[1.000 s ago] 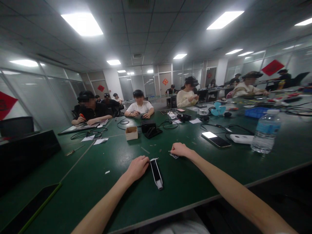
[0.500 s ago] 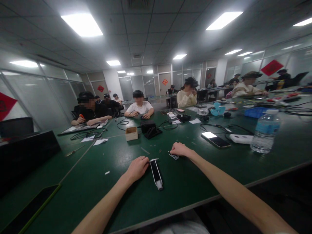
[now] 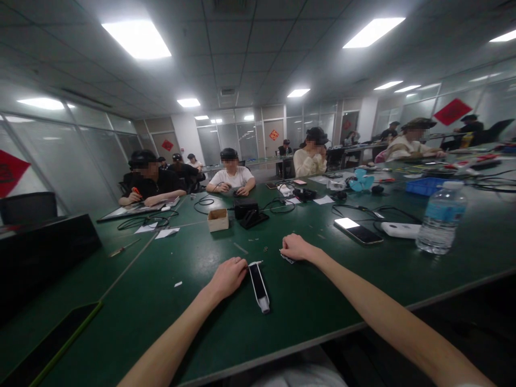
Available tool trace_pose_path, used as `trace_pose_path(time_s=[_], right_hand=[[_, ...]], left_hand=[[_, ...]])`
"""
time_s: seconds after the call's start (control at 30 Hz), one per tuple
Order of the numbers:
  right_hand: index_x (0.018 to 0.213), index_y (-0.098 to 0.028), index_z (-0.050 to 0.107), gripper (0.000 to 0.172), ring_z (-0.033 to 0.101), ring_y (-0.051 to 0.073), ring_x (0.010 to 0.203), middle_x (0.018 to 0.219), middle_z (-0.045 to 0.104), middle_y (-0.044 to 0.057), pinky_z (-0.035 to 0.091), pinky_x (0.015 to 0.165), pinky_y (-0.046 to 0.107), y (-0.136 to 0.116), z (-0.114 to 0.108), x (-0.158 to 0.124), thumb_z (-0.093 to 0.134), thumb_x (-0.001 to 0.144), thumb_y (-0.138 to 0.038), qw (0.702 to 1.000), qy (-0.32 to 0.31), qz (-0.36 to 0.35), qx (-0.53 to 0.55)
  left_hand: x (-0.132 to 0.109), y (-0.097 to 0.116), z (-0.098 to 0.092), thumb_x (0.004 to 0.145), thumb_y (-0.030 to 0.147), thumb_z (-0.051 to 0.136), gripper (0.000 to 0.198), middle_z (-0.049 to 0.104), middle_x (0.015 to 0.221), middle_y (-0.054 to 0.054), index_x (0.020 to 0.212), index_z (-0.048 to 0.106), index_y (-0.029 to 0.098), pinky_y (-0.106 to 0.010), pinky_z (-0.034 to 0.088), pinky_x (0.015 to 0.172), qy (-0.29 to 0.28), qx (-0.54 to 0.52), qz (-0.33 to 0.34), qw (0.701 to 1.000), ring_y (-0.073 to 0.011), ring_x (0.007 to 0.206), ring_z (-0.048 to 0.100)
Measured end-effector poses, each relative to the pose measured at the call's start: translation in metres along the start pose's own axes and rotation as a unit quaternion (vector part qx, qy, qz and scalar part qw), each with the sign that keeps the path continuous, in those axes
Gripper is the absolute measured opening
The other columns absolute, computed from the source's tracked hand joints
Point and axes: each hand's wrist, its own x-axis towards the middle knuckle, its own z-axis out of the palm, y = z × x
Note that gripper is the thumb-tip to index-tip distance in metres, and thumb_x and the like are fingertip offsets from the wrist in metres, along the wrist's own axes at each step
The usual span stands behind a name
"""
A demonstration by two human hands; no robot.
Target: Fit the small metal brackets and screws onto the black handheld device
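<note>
Left hand (image 3: 228,277) rests curled against the slim device (image 3: 258,286) at lower centre; right hand (image 3: 296,247) pinches a small part (image 3: 288,259), likely mid-assembly, fitting next.

Bright glaring ceiling panels (image 3: 137,38), dim green table (image 3: 201,322), wide-angle edge distortion, soft blur.

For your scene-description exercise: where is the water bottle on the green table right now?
In the head view the water bottle stands upright at the far right of the green table, just right of a white flat device and a lit phone.
</note>
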Motion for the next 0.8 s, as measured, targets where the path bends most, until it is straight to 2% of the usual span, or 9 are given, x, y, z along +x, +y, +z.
trace_pose_path(time_s=[0.27, 0.37, 0.57, 0.67, 0.8], right_hand=[[0.073, -0.015, 0.065, 0.008, 0.060, 0.016, 0.074, 0.078, 0.067, 0.005, 0.042, 0.063, 0.023, 0.000, 0.002, 0.000, 0.060, 0.072, -0.021, 0.998, 0.028, -0.035, 0.038], [0.079, -0.016, 0.064, 0.010, 0.059, 0.017, 0.076, 0.078, 0.066, 0.003, 0.041, 0.067, 0.024, 0.001, 0.004, 0.003, 0.059, 0.070, -0.019, 0.996, 0.048, -0.060, 0.051], [0.091, -0.015, 0.065, 0.017, 0.055, 0.018, 0.086, 0.087, 0.064, 0.006, 0.042, 0.079, 0.031, -0.008, 0.009, 0.001, 0.052, 0.080, -0.018, 0.982, 0.110, -0.133, 0.074], [0.096, -0.016, 0.065, 0.020, 0.055, 0.019, 0.090, 0.094, 0.064, 0.007, 0.042, 0.082, 0.033, -0.020, 0.014, -0.004, 0.049, 0.086, -0.021, 0.977, 0.096, -0.169, 0.088], [0.094, -0.016, 0.065, 0.018, 0.055, 0.019, 0.089, 0.094, 0.064, 0.007, 0.044, 0.082, 0.032, -0.040, 0.019, -0.012, 0.049, 0.088, -0.022, 0.969, 0.076, -0.216, 0.094]], left_hand=[[0.001, -0.001, 0.001, 0.091, 0.024, 0.041, 0.017, 0.060, 0.096, -0.003, 0.096, 0.056, 0.022, -0.027, 0.043, 0.076, 0.002, 0.018, 0.011, 1.000, -0.0173, 0.089, 0.057], [0.001, 0.000, 0.000, 0.091, 0.024, 0.040, 0.017, 0.061, 0.096, -0.004, 0.097, 0.056, 0.022, -0.027, 0.044, 0.076, -0.002, 0.022, 0.010, 1.000, -0.0172, 0.088, 0.057], [0.001, 0.000, -0.001, 0.092, 0.025, 0.040, 0.017, 0.061, 0.096, -0.003, 0.096, 0.056, 0.022, -0.027, 0.043, 0.076, -0.003, 0.015, 0.007, 1.000, -0.0171, 0.089, 0.057], [0.002, 0.000, 0.000, 0.091, 0.025, 0.040, 0.018, 0.060, 0.096, -0.004, 0.096, 0.057, 0.022, -0.027, 0.043, 0.077, 0.000, 0.017, 0.008, 1.000, -0.0173, 0.089, 0.057], [0.003, 0.001, 0.001, 0.091, 0.024, 0.040, 0.017, 0.060, 0.095, -0.003, 0.095, 0.056, 0.021, -0.027, 0.043, 0.076, 0.007, 0.019, 0.011, 1.000, -0.0172, 0.088, 0.057]])
